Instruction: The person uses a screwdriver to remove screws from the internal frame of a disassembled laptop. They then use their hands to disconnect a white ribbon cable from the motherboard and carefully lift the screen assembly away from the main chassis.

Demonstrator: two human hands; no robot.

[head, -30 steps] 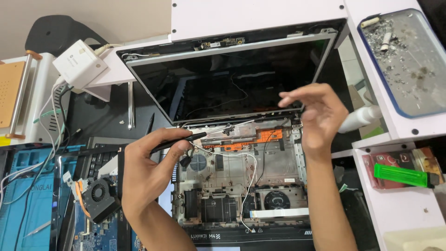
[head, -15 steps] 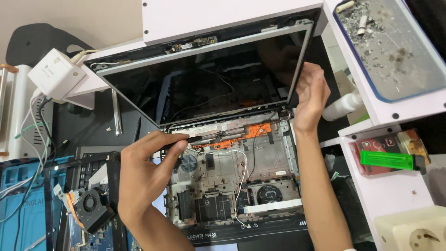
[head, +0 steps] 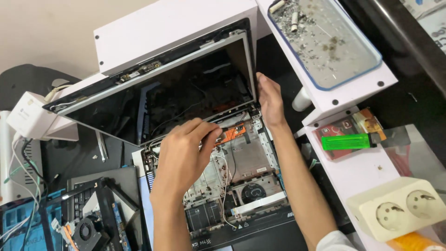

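The laptop screen [head: 186,93] is now tilting up off the opened base [head: 232,176]. Your right hand [head: 270,100], free a second ago, is clamping its grip on the screen's right edge. Your left hand [head: 186,148] is pinching at the hinge line, tool hidden.

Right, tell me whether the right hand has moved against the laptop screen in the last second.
Yes. The right hand went from hovering open in front of the screen to gripping the screen's right edge, near its lower corner.
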